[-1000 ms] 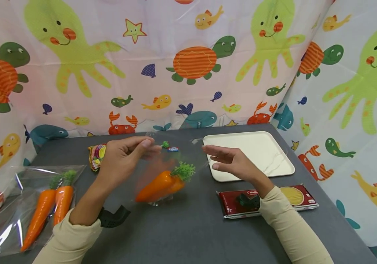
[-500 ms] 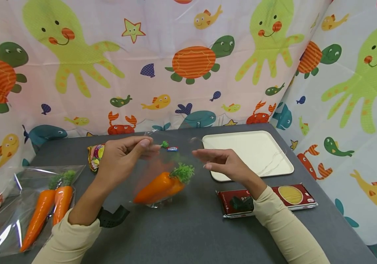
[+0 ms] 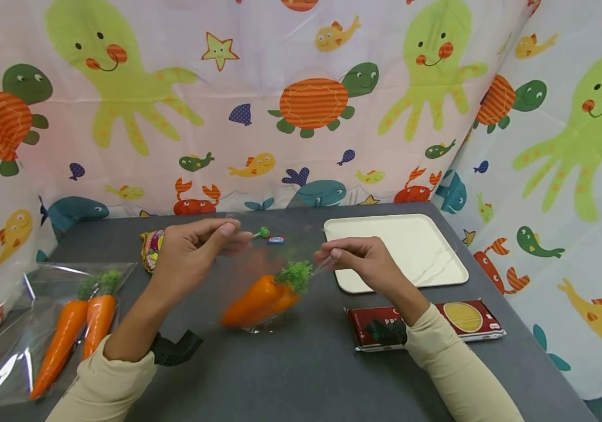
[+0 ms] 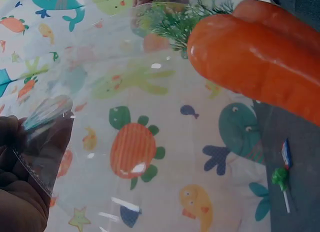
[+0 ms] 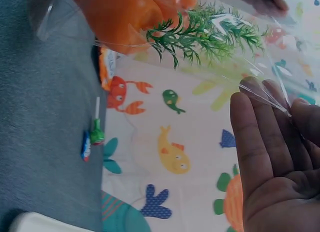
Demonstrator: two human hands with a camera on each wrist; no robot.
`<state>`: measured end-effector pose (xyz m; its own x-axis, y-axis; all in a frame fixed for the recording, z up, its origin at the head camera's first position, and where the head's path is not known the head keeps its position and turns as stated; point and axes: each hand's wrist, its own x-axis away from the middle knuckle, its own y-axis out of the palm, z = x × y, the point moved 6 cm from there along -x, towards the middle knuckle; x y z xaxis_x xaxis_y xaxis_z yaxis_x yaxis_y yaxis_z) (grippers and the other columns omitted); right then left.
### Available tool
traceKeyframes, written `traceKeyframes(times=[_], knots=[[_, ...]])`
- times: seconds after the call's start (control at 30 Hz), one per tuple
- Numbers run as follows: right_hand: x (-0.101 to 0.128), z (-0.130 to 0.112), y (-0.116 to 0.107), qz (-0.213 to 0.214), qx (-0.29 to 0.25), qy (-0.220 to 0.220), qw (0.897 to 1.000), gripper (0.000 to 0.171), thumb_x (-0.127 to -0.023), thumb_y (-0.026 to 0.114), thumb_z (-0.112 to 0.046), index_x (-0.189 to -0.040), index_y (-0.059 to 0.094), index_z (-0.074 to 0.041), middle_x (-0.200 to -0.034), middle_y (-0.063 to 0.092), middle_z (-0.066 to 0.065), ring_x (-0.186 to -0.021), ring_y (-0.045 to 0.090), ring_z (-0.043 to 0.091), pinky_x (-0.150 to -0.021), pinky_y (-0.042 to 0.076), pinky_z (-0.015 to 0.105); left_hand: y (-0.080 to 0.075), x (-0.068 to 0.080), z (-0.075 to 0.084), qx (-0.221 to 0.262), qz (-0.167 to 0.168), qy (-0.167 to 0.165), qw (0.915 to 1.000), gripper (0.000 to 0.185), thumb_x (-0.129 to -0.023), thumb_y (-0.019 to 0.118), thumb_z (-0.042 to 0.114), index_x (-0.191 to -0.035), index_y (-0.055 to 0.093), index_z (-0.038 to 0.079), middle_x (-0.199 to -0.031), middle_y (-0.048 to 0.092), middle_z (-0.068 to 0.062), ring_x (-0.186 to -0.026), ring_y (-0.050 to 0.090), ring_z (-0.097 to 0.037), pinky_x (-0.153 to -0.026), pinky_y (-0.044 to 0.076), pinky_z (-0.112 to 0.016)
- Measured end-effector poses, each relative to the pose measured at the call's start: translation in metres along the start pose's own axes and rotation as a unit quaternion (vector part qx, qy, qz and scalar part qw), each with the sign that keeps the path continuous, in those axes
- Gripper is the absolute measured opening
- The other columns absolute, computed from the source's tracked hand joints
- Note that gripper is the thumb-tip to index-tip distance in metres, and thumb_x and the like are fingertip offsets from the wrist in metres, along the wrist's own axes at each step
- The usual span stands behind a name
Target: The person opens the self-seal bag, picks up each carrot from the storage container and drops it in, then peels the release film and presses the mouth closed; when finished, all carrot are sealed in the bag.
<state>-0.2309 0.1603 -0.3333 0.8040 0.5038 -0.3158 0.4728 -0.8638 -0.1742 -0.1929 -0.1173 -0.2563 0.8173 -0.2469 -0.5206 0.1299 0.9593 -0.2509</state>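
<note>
A clear plastic bag hangs upright between my two hands in the head view. Inside it lie orange toy carrots with feathery green tops, tilted with the greens toward the right. My left hand pinches the bag's upper left edge between thumb and fingers. On the opposite side, my right hand pinches the other edge. The right wrist view shows the film drawn to a fold at the right hand's thumb, the other fingers extended behind it. The carrots' pointed ends sit low in the bag.
Another clear bag with two carrots lies at left. Behind my left hand is a colourful snack packet. A green lollipop and small blue-wrapped sweet lie mid-back. A cream tray and red packet are at right.
My right hand has moved left to the bag and its fingers have closed from a spread pose into a pinch on the edge. The left hand keeps its pinch, almost still.
</note>
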Motion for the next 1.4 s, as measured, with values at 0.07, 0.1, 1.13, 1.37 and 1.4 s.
traceKeyframes(times=[0.07, 0.1, 1.13, 1.37, 1.4], knots=[[0.001, -0.006, -0.002, 0.005, -0.004, -0.004, 1.000, 0.025, -0.099, 0.057, -0.008, -0.119, 0.066, 0.005, -0.107, 0.071, 0.017, -0.095, 0.069, 0.032, -0.083, 0.055, 0.044, -0.001, 0.000, 0.001, 0.009, 0.001, -0.003, 0.9999, 0.021, -0.098, 0.057, 0.003, -0.115, 0.070, 0.000, -0.098, 0.073, -0.011, -0.085, 0.072, -0.023, -0.075, 0.057, -0.035], [0.002, -0.010, -0.003, 0.006, -0.004, -0.008, 1.000, 0.025, -0.099, 0.057, -0.007, -0.119, 0.066, 0.004, -0.106, 0.071, 0.017, -0.094, 0.069, 0.033, -0.083, 0.055, 0.045, -0.001, 0.000, 0.001, 0.016, 0.004, -0.007, 0.9998, 0.021, -0.098, 0.057, 0.003, -0.115, 0.070, 0.000, -0.098, 0.073, -0.012, -0.084, 0.072, -0.024, -0.074, 0.057, -0.036], [0.034, -0.087, 0.005, -0.164, -0.042, -0.194, 0.966, 0.041, -0.095, 0.045, 0.018, -0.128, 0.063, 0.001, -0.109, 0.070, 0.015, -0.097, 0.069, 0.028, -0.075, 0.057, 0.036, -0.004, 0.055, 0.011, 0.175, -0.040, -0.056, 0.9822, 0.031, -0.098, 0.050, -0.008, -0.122, 0.064, 0.003, -0.101, 0.073, -0.010, -0.080, 0.072, -0.027, -0.067, 0.057, -0.040], [0.031, -0.086, 0.006, -0.162, -0.016, -0.191, 0.968, 0.050, -0.086, 0.043, 0.030, -0.119, 0.068, 0.002, -0.107, 0.071, 0.016, -0.089, 0.071, 0.026, -0.064, 0.057, 0.027, -0.005, 0.053, 0.005, 0.244, -0.065, -0.047, 0.9665, 0.027, -0.097, 0.045, -0.013, -0.112, 0.067, -0.005, -0.102, 0.071, -0.015, -0.084, 0.071, -0.034, -0.068, 0.056, -0.044], [0.031, -0.086, 0.006, -0.158, -0.008, -0.187, 0.970, 0.051, -0.084, 0.042, 0.030, -0.117, 0.069, 0.002, -0.106, 0.071, 0.015, -0.081, 0.071, 0.021, -0.062, 0.056, 0.026, -0.005, 0.053, 0.004, 0.252, -0.067, -0.047, 0.9643, 0.026, -0.097, 0.045, -0.014, -0.109, 0.067, -0.006, -0.102, 0.070, -0.015, -0.084, 0.071, -0.034, -0.068, 0.056, -0.044]])
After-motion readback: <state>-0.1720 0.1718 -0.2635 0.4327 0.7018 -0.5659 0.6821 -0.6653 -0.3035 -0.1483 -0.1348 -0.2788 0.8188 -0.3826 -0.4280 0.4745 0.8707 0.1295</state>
